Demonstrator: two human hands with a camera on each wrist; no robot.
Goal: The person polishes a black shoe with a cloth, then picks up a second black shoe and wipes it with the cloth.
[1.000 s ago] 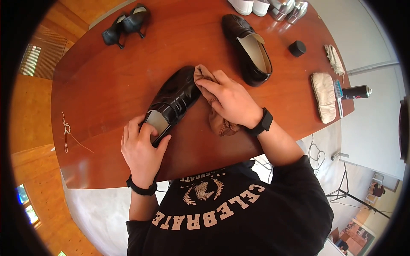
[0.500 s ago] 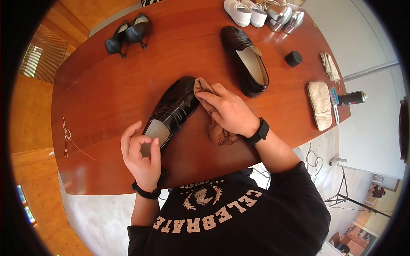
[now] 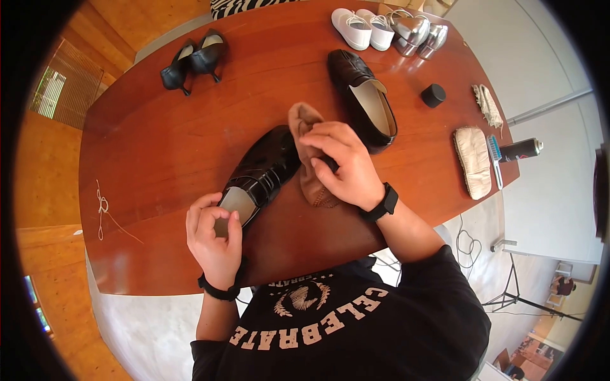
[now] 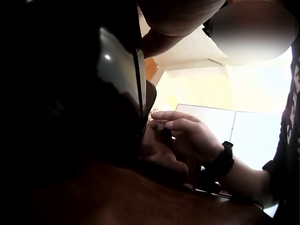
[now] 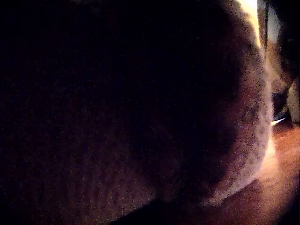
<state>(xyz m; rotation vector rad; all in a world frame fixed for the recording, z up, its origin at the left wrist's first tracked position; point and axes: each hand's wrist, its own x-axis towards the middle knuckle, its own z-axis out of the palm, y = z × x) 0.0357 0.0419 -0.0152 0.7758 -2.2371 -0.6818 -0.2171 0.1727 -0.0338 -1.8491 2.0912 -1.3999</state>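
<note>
A black loafer [image 3: 264,166] lies slantwise on the wooden table [image 3: 152,146]. Over its heel opening is my left hand [image 3: 215,244], fingers loosely bent and thumb apart; whether a fingertip touches the shoe is unclear. My right hand [image 3: 348,166] holds a brown cloth [image 3: 307,120] beside the toe, with something dark showing between thumb and fingers. In the left wrist view, the shoe's glossy side [image 4: 117,70] looms close, with my right hand [image 4: 194,137] beyond. The right wrist view is mostly too dark to read.
The other black loafer [image 3: 362,98] is past my right hand. Farther off are black heels [image 3: 206,56], white sneakers [image 3: 352,28], silver shoes [image 3: 413,35] and a black round object [image 3: 433,95]. A beige pad [image 3: 472,162], brush [image 3: 495,162] and spray can [image 3: 521,150] lie right.
My left hand has loosened from the shoe's heel, its fingers lifted. My right hand has turned, and the cloth's upper end stands higher beside the toe. The head view has shifted slightly.
</note>
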